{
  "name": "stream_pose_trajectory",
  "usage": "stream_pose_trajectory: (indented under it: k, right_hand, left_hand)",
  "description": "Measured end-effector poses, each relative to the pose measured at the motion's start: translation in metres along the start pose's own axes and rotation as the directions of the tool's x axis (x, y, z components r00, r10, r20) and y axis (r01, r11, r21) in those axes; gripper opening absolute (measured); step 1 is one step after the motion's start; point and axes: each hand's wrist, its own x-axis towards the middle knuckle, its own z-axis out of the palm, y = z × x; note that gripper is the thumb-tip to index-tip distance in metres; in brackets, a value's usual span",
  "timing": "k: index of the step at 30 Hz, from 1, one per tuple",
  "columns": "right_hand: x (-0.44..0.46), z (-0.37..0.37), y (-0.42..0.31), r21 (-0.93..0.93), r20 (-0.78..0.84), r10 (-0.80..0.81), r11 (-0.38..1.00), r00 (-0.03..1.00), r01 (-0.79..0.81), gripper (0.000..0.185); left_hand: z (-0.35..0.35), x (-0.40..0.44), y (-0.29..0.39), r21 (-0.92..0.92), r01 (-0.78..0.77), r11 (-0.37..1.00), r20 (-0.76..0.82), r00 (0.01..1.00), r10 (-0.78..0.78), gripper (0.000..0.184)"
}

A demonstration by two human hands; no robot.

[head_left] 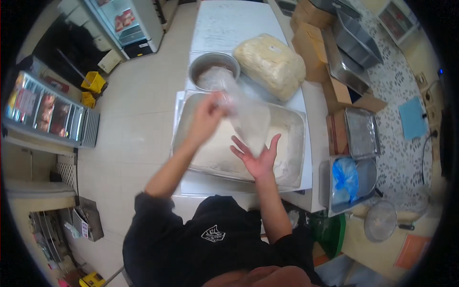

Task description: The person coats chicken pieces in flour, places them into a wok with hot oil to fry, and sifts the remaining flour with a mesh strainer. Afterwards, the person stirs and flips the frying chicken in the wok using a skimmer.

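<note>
The left hand (pixel 209 115) has its fingers closed together on the upper part of a clear plastic bag (pixel 252 122), though the motion blurs that hand a little. The bag hangs slantwise over a large rectangular metal tray (pixel 297 143), and its lower end reaches the palm of the right hand (pixel 260 161). The right hand is turned palm up with its fingers spread well apart; whether the palm actually presses on the plastic I cannot tell. White powder (pixel 215 153) covers the bottom of the tray beneath both hands. Just beyond the tray, a round metal pan (pixel 193 74) stands on the white tabletop (pixel 239 21), and crumpled clear plastic shows inside it. To the right of the pan lies a big, pale, plastic-wrapped block (pixel 270 64). Farther right, a blue plastic bag (pixel 345 179) sits in a metal container (pixel 369 179), and cardboard boxes (pixel 308 45) stand alongside the tabletop. Over on the left, a yellow bucket (pixel 94 82) rests on the floor (pixel 131 124), near a display fridge (pixel 48 115)
</note>
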Motion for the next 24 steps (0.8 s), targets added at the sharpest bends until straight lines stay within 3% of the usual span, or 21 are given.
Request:
stream_pose_trajectory:
  k: [2,4,6,7,8,10,13,17,24]
  right_hand:
    - [0.012,-0.016,0.021,-0.05,-0.187,-0.088,0.996,0.978,0.08,0.07]
    - [0.014,-0.036,0.015,-0.352,-0.266,-0.143,0.935,0.953,0.042,0.06]
    - [0.007,-0.044,0.006,-0.701,-0.254,-0.227,0.713,0.94,-0.017,0.057]
    - [0.009,-0.03,-0.001,-0.798,-0.189,-0.302,0.602,0.934,0.033,0.052]
    - [0.01,-0.012,-0.007,-0.947,-0.043,-0.355,0.313,0.934,0.076,0.054]
    - [0.009,0.021,-0.013,-0.932,0.265,-0.297,-0.322,0.917,0.165,0.056]
    - [0.016,0.049,0.0,-0.707,0.471,-0.127,-0.646,0.873,0.288,0.061]
    - [0.029,0.05,0.013,-0.589,0.549,0.019,-0.701,0.836,0.402,0.063]
    - [0.029,0.052,0.023,-0.558,0.565,0.073,-0.699,0.822,0.446,0.06]
  left_hand:
    - [0.002,-0.044,-0.049,-0.274,0.157,0.949,0.038,0.988,-0.153,0.037]
    - [-0.014,-0.081,-0.059,-0.105,0.205,0.973,-0.149,0.964,-0.219,0.039]
    - [-0.037,-0.107,-0.065,-0.019,0.233,0.972,-0.339,0.914,-0.225,0.042]
    - [-0.052,-0.114,-0.065,-0.004,0.211,0.978,-0.433,0.881,-0.192,0.043]
    - [-0.061,-0.115,-0.063,0.017,0.184,0.983,-0.519,0.842,-0.149,0.044]
    - [-0.065,-0.106,-0.056,0.072,0.145,0.987,-0.424,0.9,-0.102,0.046]
    - [-0.055,-0.079,-0.02,0.209,0.054,0.976,-0.227,0.974,-0.005,0.045]
    - [-0.068,-0.058,-0.007,0.283,-0.002,0.959,0.121,0.992,-0.034,0.037]
    - [-0.074,-0.058,-0.01,0.316,-0.072,0.946,0.179,0.984,0.015,0.016]
